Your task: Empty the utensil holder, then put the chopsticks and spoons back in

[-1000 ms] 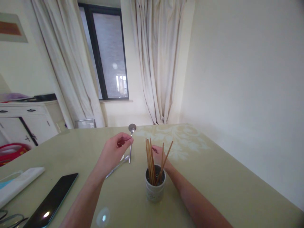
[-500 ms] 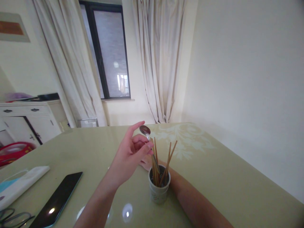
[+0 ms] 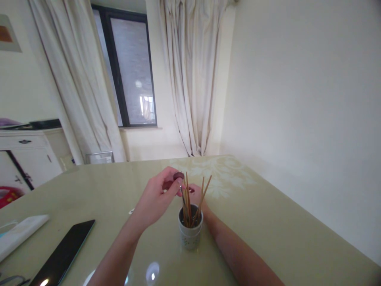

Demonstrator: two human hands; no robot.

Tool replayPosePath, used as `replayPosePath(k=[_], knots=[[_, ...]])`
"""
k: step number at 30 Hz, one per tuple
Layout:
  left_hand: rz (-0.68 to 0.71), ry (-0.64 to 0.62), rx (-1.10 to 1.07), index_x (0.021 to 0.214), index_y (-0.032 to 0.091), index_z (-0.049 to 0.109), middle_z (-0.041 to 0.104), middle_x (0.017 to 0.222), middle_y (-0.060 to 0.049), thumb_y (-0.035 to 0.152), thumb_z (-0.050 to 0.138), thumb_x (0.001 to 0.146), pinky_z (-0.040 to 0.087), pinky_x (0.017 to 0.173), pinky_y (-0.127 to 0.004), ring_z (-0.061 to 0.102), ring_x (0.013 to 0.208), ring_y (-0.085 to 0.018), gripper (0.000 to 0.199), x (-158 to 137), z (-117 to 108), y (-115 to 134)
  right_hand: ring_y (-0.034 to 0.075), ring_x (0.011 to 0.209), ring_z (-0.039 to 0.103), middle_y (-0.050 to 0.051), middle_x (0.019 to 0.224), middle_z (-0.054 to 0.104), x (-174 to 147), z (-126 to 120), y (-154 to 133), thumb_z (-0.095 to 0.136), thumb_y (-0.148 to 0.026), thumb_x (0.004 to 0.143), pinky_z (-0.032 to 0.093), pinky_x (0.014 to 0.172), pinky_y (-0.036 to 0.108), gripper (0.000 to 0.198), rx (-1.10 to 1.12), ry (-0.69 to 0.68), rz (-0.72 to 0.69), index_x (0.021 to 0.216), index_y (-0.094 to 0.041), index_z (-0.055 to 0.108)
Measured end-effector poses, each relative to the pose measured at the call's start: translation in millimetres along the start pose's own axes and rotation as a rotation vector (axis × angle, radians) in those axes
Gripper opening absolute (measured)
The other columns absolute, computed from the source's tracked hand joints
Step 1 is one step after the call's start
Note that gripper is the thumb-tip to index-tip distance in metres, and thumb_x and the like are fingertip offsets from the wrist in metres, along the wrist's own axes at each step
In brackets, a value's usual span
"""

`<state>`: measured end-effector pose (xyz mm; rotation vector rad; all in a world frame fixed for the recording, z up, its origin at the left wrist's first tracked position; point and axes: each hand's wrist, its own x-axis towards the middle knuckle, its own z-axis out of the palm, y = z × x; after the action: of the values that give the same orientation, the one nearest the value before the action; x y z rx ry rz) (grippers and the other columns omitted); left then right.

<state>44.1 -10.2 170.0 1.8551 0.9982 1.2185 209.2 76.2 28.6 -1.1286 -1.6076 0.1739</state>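
My left hand point(image 3: 157, 196) pinches a metal spoon point(image 3: 178, 175) just below its bowl, between thumb and fingers. The bowl points up, and the handle runs down along the chopsticks into the cup. Several wooden chopsticks point(image 3: 206, 190) stand leaning in a pale, patterned ceramic cup point(image 3: 190, 237) on the table. Behind the chopsticks is my right hand point(image 3: 197, 194), with its fingers curled in. They partly cover it, and whatever its fingertips hold, if anything, does not show. My right forearm passes beside the cup.
A dark phone point(image 3: 64, 252) and a white object point(image 3: 22, 234) lie at the left of the table point(image 3: 268, 238). A small pale piece point(image 3: 131, 211) lies near my left wrist. Beyond the table are a white cabinet point(image 3: 32, 151), curtains point(image 3: 193, 79) and a wall.
My left hand has come down with the spoon, which sits lower beside the chopsticks. My right hand has risen from behind the cup toward the chopsticks. The view has shifted slightly right.
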Motion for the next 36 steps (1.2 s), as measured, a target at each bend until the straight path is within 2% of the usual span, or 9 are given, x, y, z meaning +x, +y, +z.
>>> replayPosePath(k=[5,9,16,19,23,25,29,32,36], knots=[[-0.007,-0.063,0.074,0.102,0.023,0.066,0.078,0.089,-0.002,0.043,0.062,0.100,0.058,0.073,-0.029,0.075,0.083,-0.019,0.020,5,5,-10,0.022,0.059,0.068,0.003,0.063,0.070,13,-26,28,0.071,-0.056,0.086,0.055,0.057,0.031,0.037,0.206,0.200,0.211,0.073,-0.023,0.062],[-0.015,-0.083,0.189,0.105,0.024,0.067,0.078,0.087,-0.001,0.042,0.058,0.101,0.055,0.070,-0.028,0.074,0.078,-0.018,0.020,6,7,-14,0.022,0.076,0.071,0.008,0.083,0.077,51,-57,32,0.070,-0.056,0.081,0.058,0.073,0.034,0.038,0.330,0.366,0.262,0.092,-0.019,0.068],[-0.044,-0.100,0.460,0.089,0.024,0.073,0.076,0.077,-0.001,0.044,0.055,0.096,0.048,0.067,-0.030,0.067,0.072,-0.019,0.028,10,5,-25,0.020,0.081,0.070,0.007,0.089,0.079,96,-145,-25,0.074,-0.043,0.085,0.053,0.073,0.032,0.031,0.478,0.607,0.134,0.101,-0.017,0.076],[-0.077,-0.116,0.553,0.091,0.023,0.077,0.079,0.082,-0.004,0.043,0.055,0.095,0.049,0.069,-0.032,0.068,0.074,-0.021,0.030,13,3,-33,0.018,0.075,0.070,0.003,0.085,0.077,87,-166,-68,0.073,-0.036,0.090,0.052,0.067,0.029,0.020,0.482,0.445,0.014,0.102,-0.020,0.075],[-0.102,-0.142,0.599,0.096,0.024,0.077,0.081,0.085,-0.003,0.040,0.060,0.092,0.051,0.071,-0.033,0.070,0.075,-0.021,0.024,13,1,-41,0.018,0.079,0.073,0.004,0.090,0.078,68,-167,-113,0.069,-0.026,0.095,0.057,0.072,0.030,0.009,0.281,-0.053,-0.146,0.101,-0.022,0.074],[-0.113,-0.149,0.586,0.097,0.024,0.076,0.080,0.084,-0.002,0.041,0.062,0.092,0.051,0.070,-0.033,0.070,0.074,-0.021,0.022,11,-1,-41,0.016,0.075,0.070,0.001,0.087,0.076,62,-160,-123,0.067,-0.017,0.093,0.053,0.070,0.028,0.010,0.091,-0.195,-0.204,0.098,-0.023,0.073],[-0.129,-0.217,0.470,0.100,0.024,0.076,0.082,0.092,-0.002,0.053,0.066,0.093,0.054,0.072,-0.031,0.073,0.079,-0.021,0.032,10,-16,-39,0.015,0.070,0.064,-0.002,0.080,0.073,59,-148,-126,0.067,-0.006,0.086,0.043,0.066,0.026,0.019,-0.202,-0.372,-0.209,0.088,-0.024,0.072],[-0.139,-0.173,0.464,0.104,0.024,0.077,0.083,0.103,-0.004,0.060,0.061,0.096,0.057,0.079,-0.032,0.075,0.089,-0.022,0.041,13,-41,-53,0.016,0.068,0.065,-0.002,0.075,0.074,57,-144,-126,0.069,-0.008,0.088,0.037,0.063,0.026,0.018,-0.321,-0.492,-0.152,0.080,-0.024,0.072],[-0.345,-0.022,0.867,0.112,0.022,0.076,0.083,0.112,-0.008,0.041,0.049,0.103,0.056,0.092,-0.033,0.076,0.103,-0.024,0.034,14,-74,-102,0.019,0.064,0.065,0.003,0.072,0.075,54,-141,-130,0.068,-0.020,0.098,0.033,0.059,0.028,0.028,-0.481,-0.544,-0.125,0.071,-0.025,0.075]])
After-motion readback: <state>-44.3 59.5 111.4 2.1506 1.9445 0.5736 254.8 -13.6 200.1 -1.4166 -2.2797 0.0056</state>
